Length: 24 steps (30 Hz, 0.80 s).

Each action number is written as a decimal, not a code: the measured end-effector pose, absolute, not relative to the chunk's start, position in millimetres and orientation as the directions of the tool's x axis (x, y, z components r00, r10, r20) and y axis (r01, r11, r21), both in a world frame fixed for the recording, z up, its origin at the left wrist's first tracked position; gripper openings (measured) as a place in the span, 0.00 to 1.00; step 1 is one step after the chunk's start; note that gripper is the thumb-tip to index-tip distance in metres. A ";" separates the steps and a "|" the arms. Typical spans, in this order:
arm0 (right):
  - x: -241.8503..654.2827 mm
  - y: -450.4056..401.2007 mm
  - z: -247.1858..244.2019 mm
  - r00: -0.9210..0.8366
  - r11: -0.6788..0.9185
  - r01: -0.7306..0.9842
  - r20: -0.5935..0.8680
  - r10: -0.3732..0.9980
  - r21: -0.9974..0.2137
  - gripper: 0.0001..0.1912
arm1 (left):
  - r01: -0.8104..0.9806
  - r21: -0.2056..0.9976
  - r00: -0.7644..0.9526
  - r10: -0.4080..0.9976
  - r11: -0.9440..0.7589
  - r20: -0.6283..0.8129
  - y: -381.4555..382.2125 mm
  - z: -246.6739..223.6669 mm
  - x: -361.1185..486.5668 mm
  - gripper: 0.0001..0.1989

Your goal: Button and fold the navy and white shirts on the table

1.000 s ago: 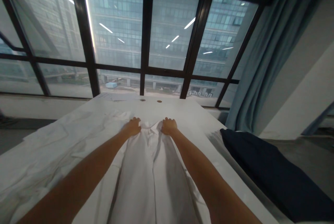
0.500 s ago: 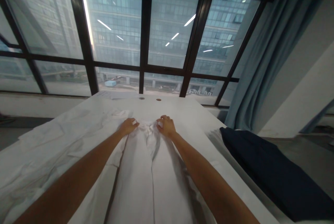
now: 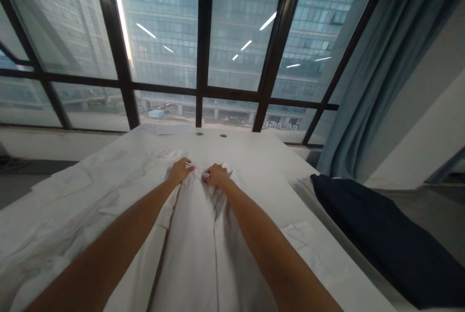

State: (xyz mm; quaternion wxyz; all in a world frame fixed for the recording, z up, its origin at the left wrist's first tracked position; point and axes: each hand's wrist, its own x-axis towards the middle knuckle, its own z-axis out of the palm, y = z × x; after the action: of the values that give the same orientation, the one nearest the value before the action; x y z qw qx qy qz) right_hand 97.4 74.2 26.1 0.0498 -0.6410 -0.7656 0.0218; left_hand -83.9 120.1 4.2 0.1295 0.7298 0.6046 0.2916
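Observation:
A white garment [image 3: 189, 249] lies lengthwise on the white table [image 3: 254, 152], its far end bunched between my hands. My left hand [image 3: 180, 171] is at the far left corner of the garment, thumb and fingers apart around its edge; whether cloth is pinched there is too small to tell. Closed on the gathered cloth just right of the middle is my right hand [image 3: 215, 175]. Folds spread from beneath its fingers, and a dark seam line runs down the garment toward me.
More crumpled white cloth [image 3: 83, 205] covers the table's left side. Dark blue fabric [image 3: 381, 234] lies along the right edge. Paper sheets [image 3: 170, 129] and two round holes are at the far edge, before windows and a blue-grey curtain [image 3: 378, 79].
My right hand has moved left, closer to my left hand, drawing the garment's right side inward. The left hand's fingers have spread somewhat. The camera view has shifted slightly.

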 end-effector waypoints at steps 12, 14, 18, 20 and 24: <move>205.8 39.8 46.8 -0.118 0.152 0.966 0.170 0.978 -0.208 0.24 | 0.907 0.175 0.366 0.922 -0.384 0.127 -25.8 18.9 -57.2 0.33; 221.6 45.6 43.0 -0.162 0.183 0.948 0.101 0.982 -0.260 0.25 | 0.863 0.188 0.452 0.883 -0.468 0.123 -54.1 8.7 -56.5 0.31; 228.0 60.1 36.0 -0.243 0.254 0.926 0.075 0.967 -0.280 0.25 | 0.850 0.234 0.434 0.879 -0.473 0.198 -87.5 5.0 -49.9 0.26; 226.2 67.0 36.9 -0.275 0.287 0.920 0.083 0.958 -0.265 0.21 | 0.818 0.294 0.454 0.869 -0.495 0.197 -99.8 8.2 -42.6 0.25; 223.1 81.1 46.2 -0.319 0.330 0.919 0.086 0.944 -0.215 0.12 | 0.730 0.410 0.486 0.837 -0.547 0.252 -117.0 9.5 -30.2 0.18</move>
State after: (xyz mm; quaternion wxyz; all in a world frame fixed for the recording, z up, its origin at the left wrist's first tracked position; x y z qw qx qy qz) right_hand 223.1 81.1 46.2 0.0982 -0.5753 -0.8095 0.0631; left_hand -30.2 -117.0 9.5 0.1248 0.8528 0.4594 0.2147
